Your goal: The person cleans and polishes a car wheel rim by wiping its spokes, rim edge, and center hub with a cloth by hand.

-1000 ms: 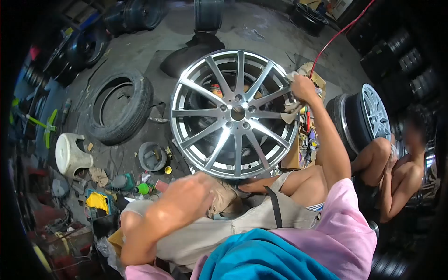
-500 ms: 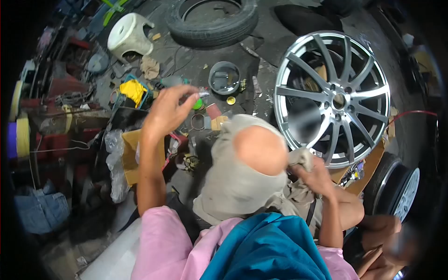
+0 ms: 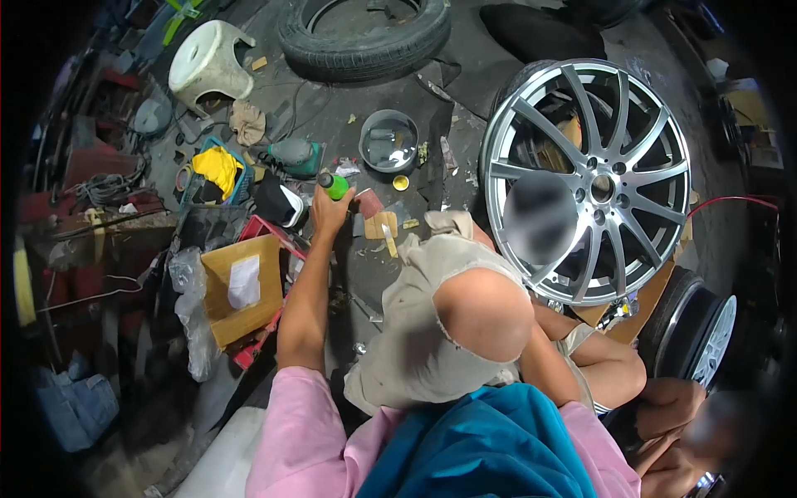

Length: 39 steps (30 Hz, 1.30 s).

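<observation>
My left hand (image 3: 330, 211) is closed round a small bright-green container (image 3: 336, 187) with a dark end, above the floor. Just right of it lie a reddish sanding sheet (image 3: 369, 202) and a tan piece (image 3: 379, 225) with a small spreader-like tool on it. My right hand (image 3: 479, 237) is mostly hidden behind my raised knee; a bit of it shows against a beige cloth (image 3: 449, 222), which it seems to grip. A large silver alloy wheel (image 3: 603, 189) leans at the right, with a blurred patch over its lower left.
A round dark bowl (image 3: 388, 121) of clear liquid and a yellow lid (image 3: 401, 183) sit ahead. Behind are a tyre (image 3: 365, 58) and a white stool (image 3: 207, 66). A green power tool (image 3: 295, 156) and a cardboard box (image 3: 217, 286) lie left. Another person (image 3: 677, 423) sits lower right.
My left hand has come down and closed on the green container. My right hand and the beige cloth have moved from beside the wheel to the far side of my knee.
</observation>
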Each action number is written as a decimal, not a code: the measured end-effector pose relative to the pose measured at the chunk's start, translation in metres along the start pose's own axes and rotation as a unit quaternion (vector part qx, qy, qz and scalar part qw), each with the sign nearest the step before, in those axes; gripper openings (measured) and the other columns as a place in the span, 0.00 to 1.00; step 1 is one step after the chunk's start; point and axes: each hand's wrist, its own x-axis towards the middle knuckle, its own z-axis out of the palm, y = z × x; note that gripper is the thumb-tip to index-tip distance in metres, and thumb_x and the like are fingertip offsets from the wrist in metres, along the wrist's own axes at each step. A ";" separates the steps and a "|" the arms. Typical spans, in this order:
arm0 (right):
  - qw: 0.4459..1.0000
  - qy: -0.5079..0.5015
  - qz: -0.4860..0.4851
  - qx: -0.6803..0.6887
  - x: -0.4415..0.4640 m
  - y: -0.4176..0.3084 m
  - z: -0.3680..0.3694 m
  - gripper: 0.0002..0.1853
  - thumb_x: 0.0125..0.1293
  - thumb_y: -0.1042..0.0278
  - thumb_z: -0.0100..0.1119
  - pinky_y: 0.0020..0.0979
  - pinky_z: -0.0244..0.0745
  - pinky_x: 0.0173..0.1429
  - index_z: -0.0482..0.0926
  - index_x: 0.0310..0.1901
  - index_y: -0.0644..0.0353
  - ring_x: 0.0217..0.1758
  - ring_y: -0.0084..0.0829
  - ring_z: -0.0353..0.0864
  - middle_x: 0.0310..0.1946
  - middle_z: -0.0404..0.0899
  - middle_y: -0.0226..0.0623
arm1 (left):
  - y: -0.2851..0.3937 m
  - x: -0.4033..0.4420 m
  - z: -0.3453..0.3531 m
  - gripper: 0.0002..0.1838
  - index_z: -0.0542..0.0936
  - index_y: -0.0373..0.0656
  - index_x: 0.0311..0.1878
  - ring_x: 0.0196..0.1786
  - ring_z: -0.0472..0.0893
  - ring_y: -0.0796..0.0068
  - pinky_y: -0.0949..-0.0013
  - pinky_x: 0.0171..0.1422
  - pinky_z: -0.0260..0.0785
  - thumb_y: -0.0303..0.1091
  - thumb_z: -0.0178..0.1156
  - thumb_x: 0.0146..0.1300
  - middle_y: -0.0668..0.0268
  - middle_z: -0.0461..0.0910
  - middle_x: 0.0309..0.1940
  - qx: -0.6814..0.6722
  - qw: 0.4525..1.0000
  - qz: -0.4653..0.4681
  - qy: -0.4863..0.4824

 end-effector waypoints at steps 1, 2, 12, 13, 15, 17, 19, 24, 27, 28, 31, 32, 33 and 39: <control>0.998 0.014 0.018 0.051 0.023 0.013 0.003 0.21 0.76 0.71 0.62 0.29 0.74 0.63 0.75 0.68 0.56 0.57 0.23 0.79 0.56 0.80 0.29 | 0.005 0.002 0.000 0.37 0.74 0.38 0.65 0.61 0.81 0.39 0.46 0.64 0.73 0.48 0.76 0.57 0.44 0.82 0.57 0.020 0.998 -0.045 -0.036; 0.994 0.026 0.037 0.102 0.040 0.019 0.008 0.20 0.73 0.75 0.64 0.26 0.74 0.60 0.77 0.65 0.57 0.54 0.21 0.78 0.51 0.81 0.26 | 0.011 0.004 -0.004 0.37 0.74 0.38 0.65 0.61 0.81 0.39 0.46 0.64 0.73 0.48 0.76 0.57 0.44 0.82 0.57 0.021 0.998 -0.046 -0.035; 0.999 -0.009 0.000 0.044 0.097 0.010 0.020 0.22 0.69 0.80 0.50 0.27 0.74 0.59 0.77 0.64 0.63 0.51 0.21 0.79 0.51 0.83 0.31 | 0.072 -0.020 -0.058 0.41 0.74 0.50 0.70 0.52 0.85 0.42 0.45 0.55 0.79 0.52 0.71 0.52 0.53 0.84 0.55 0.194 0.925 0.165 -0.281; 0.999 -0.017 -0.002 0.044 0.096 0.006 0.020 0.22 0.69 0.79 0.50 0.27 0.74 0.59 0.78 0.64 0.63 0.51 0.21 0.79 0.52 0.84 0.32 | 0.077 -0.022 -0.062 0.44 0.73 0.52 0.72 0.50 0.86 0.43 0.45 0.54 0.80 0.51 0.73 0.50 0.53 0.84 0.54 0.193 0.923 0.178 -0.282; 0.999 -0.023 -0.001 0.045 0.092 -0.002 0.021 0.22 0.70 0.79 0.49 0.28 0.74 0.60 0.78 0.64 0.62 0.52 0.22 0.79 0.52 0.84 0.32 | 0.085 -0.022 -0.068 0.44 0.74 0.51 0.72 0.50 0.86 0.43 0.45 0.54 0.80 0.50 0.75 0.49 0.52 0.84 0.54 0.207 0.911 0.181 -0.306; 0.994 -0.044 0.072 0.075 0.089 -0.007 0.023 0.22 0.70 0.78 0.49 0.29 0.74 0.61 0.78 0.65 0.62 0.53 0.23 0.80 0.53 0.84 0.33 | 0.090 -0.021 -0.073 0.44 0.74 0.50 0.71 0.50 0.86 0.43 0.45 0.53 0.80 0.49 0.76 0.49 0.52 0.85 0.53 0.222 0.900 0.182 -0.328; 0.995 -0.048 0.063 0.065 0.089 0.003 0.022 0.22 0.70 0.78 0.49 0.29 0.74 0.61 0.79 0.64 0.62 0.53 0.22 0.80 0.53 0.84 0.33 | 0.093 -0.019 -0.078 0.42 0.76 0.46 0.67 0.50 0.86 0.42 0.46 0.51 0.80 0.49 0.78 0.48 0.51 0.85 0.53 0.252 0.878 0.204 -0.353; 0.994 -0.047 0.062 0.078 0.090 0.014 0.021 0.21 0.69 0.78 0.51 0.29 0.76 0.57 0.80 0.63 0.62 0.51 0.22 0.81 0.52 0.85 0.33 | 0.103 -0.018 -0.087 0.38 0.80 0.44 0.61 0.48 0.87 0.43 0.46 0.50 0.79 0.51 0.79 0.48 0.51 0.86 0.47 0.278 0.862 0.208 -0.370; 0.972 -0.028 0.125 0.199 0.096 0.038 0.020 0.20 0.68 0.78 0.53 0.28 0.78 0.53 0.81 0.60 0.62 0.47 0.22 0.83 0.50 0.86 0.33 | 0.114 -0.019 -0.094 0.35 0.82 0.44 0.56 0.44 0.87 0.43 0.47 0.49 0.80 0.53 0.79 0.48 0.51 0.88 0.41 0.287 0.854 0.201 -0.385; 0.964 -0.031 0.150 0.218 0.097 0.045 0.017 0.19 0.67 0.78 0.55 0.28 0.78 0.51 0.81 0.59 0.63 0.46 0.23 0.83 0.49 0.86 0.33 | 0.120 -0.020 -0.097 0.34 0.83 0.44 0.55 0.43 0.88 0.43 0.47 0.48 0.80 0.53 0.80 0.47 0.52 0.88 0.38 0.291 0.851 0.193 -0.392; 0.949 -0.023 0.186 0.254 0.093 0.046 0.018 0.19 0.66 0.76 0.57 0.27 0.77 0.48 0.81 0.59 0.64 0.43 0.23 0.83 0.48 0.86 0.34 | 0.130 -0.022 -0.103 0.33 0.85 0.42 0.50 0.42 0.89 0.45 0.49 0.49 0.81 0.55 0.79 0.46 0.50 0.88 0.37 0.302 0.846 0.194 -0.394; 0.943 -0.011 0.196 0.271 0.091 0.043 0.019 0.19 0.66 0.75 0.58 0.26 0.77 0.47 0.81 0.59 0.65 0.42 0.23 0.83 0.47 0.86 0.33 | 0.133 -0.022 -0.105 0.33 0.85 0.42 0.50 0.42 0.89 0.45 0.49 0.49 0.81 0.55 0.79 0.46 0.50 0.88 0.37 0.302 0.846 0.193 -0.394; 0.942 -0.011 0.195 0.271 0.092 0.048 0.018 0.19 0.66 0.75 0.58 0.26 0.77 0.47 0.81 0.59 0.65 0.42 0.23 0.83 0.47 0.86 0.33 | 0.136 -0.022 -0.106 0.33 0.85 0.42 0.49 0.42 0.89 0.45 0.49 0.49 0.81 0.55 0.79 0.46 0.50 0.88 0.37 0.310 0.843 0.195 -0.394; 0.948 0.004 0.235 0.215 0.090 0.049 0.013 0.17 0.67 0.72 0.58 0.25 0.73 0.35 0.82 0.57 0.59 0.32 0.19 0.79 0.37 0.84 0.27 | 0.139 -0.021 -0.107 0.33 0.85 0.41 0.49 0.41 0.89 0.45 0.49 0.47 0.81 0.55 0.80 0.45 0.50 0.88 0.35 0.326 0.837 0.206 -0.387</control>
